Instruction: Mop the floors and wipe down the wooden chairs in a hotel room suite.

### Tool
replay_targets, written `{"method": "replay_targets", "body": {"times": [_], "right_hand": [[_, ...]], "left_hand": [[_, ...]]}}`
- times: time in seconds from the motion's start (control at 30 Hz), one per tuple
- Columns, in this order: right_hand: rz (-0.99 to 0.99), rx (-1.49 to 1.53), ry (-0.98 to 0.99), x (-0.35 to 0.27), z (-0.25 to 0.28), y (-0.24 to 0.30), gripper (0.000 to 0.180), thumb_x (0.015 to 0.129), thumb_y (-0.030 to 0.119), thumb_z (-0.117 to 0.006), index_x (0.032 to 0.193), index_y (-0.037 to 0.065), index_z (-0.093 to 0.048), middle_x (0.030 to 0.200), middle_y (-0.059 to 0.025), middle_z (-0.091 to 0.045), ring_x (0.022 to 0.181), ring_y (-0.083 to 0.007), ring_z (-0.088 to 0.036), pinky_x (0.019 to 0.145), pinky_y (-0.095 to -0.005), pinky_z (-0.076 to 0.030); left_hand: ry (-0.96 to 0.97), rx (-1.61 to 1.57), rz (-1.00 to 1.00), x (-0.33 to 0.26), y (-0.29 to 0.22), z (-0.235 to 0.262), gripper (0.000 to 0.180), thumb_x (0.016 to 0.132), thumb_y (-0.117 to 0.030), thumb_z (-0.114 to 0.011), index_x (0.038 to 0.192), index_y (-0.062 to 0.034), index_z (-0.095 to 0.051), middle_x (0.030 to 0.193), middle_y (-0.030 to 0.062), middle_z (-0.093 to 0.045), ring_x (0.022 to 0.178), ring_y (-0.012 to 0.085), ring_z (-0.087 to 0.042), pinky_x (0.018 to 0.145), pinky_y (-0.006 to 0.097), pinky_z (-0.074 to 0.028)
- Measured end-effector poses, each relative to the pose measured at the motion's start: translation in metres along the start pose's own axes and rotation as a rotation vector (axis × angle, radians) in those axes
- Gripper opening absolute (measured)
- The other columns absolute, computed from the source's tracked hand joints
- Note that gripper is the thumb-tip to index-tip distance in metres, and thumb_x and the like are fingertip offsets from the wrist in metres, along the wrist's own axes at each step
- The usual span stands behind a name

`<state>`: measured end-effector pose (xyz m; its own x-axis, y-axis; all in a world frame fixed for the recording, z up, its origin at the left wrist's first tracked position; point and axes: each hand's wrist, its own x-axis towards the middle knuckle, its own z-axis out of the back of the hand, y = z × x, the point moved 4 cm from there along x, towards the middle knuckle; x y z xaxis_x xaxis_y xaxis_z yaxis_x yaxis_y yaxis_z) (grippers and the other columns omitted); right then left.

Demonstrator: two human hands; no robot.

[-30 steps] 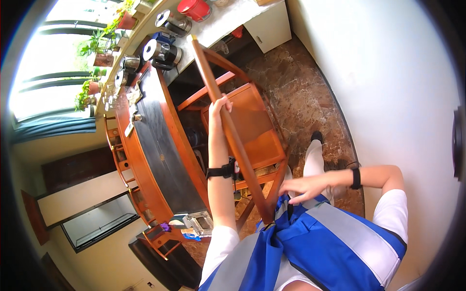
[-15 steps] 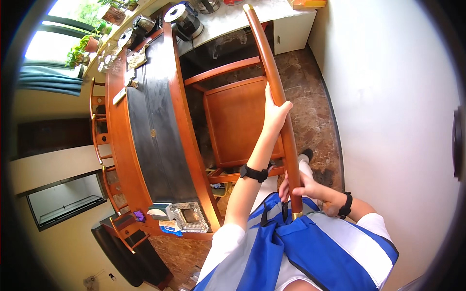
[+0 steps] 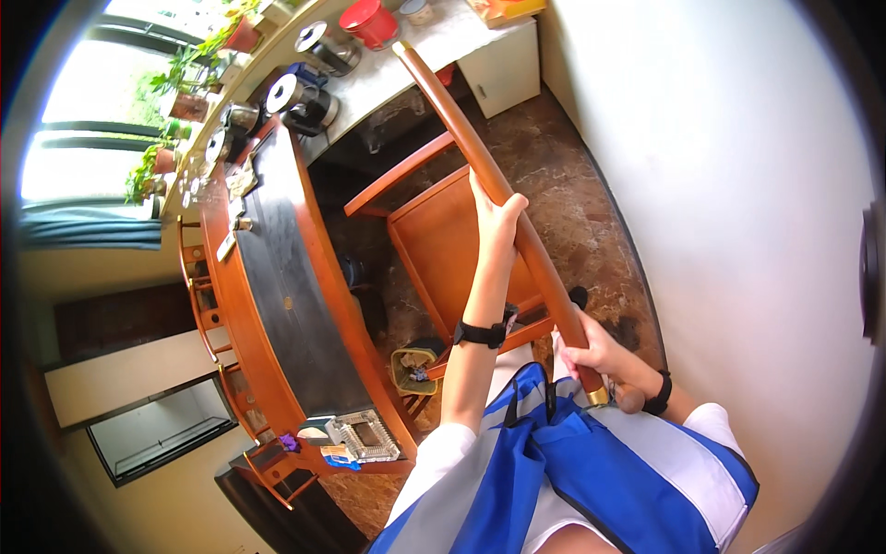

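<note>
A reddish-brown wooden chair with brass-coloured rail ends is in front of me, tilted in the view. My left hand grips the middle of its long rounded top rail, thumb across the wood and fingers mostly hidden behind it. Closer to my body, my right hand is closed around the same rail near its brass end. The seat panel shows to the left of the rail. Part of the chair's lower frame is hidden behind my arms.
A long wooden table with a dark inlay stands left of the chair. On its near end sits a glass tray. A waste bin is beneath the table edge. A white wall rises on the right; a counter with kettles lies beyond.
The chair has swung and shifted away from the table, widening the gap and bringing the bin into fuller view. Both hands keep hold of the rail. The view has turned somewhat.
</note>
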<state>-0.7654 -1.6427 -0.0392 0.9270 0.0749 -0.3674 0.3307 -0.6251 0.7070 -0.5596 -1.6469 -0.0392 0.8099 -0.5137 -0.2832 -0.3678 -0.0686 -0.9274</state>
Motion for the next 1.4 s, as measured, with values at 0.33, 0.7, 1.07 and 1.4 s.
{"method": "replay_targets", "body": {"times": [0.33, 0.7, 1.07, 1.4], "right_hand": [[-0.006, -0.108, -0.184, -0.055, 0.105, 0.071, 0.044, 0.069, 0.010, -0.049, 0.106, 0.001, -0.027, 0.059, -0.0050, -0.042, 0.044, -0.0105, -0.044, 0.040, -0.0224, -0.040], [0.128, -0.158, -0.452, -0.111, 0.176, 0.123, 0.041, 0.071, 0.016, -0.050, 0.105, -0.001, -0.034, 0.055, -0.0051, -0.043, 0.037, -0.0094, -0.040, 0.035, -0.0198, -0.036], [0.659, -0.178, -0.897, -0.170, 0.210, 0.120, 0.046, 0.075, 0.042, -0.042, 0.098, 0.002, -0.046, 0.096, -0.0116, -0.045, 0.079, -0.0162, -0.043, 0.072, -0.0298, -0.034], [0.461, -0.452, -0.743, -0.211, 0.110, 0.031, 0.031, 0.069, 0.024, -0.060, 0.080, 0.010, -0.035, 0.063, -0.0024, -0.039, 0.054, -0.0113, -0.040, 0.052, -0.0198, -0.033]], "left_hand": [[0.092, -0.074, -0.063, 0.041, 0.030, -0.145, 0.077, 0.058, 0.000, -0.050, 0.125, -0.0130, -0.014, 0.083, 0.0057, -0.037, 0.067, 0.0137, -0.042, 0.054, 0.025, -0.040], [0.232, -0.100, -0.080, 0.061, 0.060, -0.268, 0.082, 0.058, 0.002, -0.046, 0.126, -0.0096, -0.003, 0.084, 0.0067, -0.036, 0.066, 0.0131, -0.041, 0.055, 0.024, -0.038], [0.375, -0.076, -0.066, 0.062, 0.078, -0.311, 0.083, 0.062, -0.009, -0.049, 0.127, -0.0056, 0.003, 0.126, 0.0163, -0.011, 0.109, 0.0242, -0.027, 0.086, 0.029, -0.028], [0.519, -0.047, -0.328, -0.044, 0.093, -0.145, 0.061, 0.074, -0.009, -0.047, 0.125, -0.0020, -0.014, 0.132, 0.0122, -0.008, 0.122, 0.0212, -0.009, 0.098, 0.031, -0.009]]}}
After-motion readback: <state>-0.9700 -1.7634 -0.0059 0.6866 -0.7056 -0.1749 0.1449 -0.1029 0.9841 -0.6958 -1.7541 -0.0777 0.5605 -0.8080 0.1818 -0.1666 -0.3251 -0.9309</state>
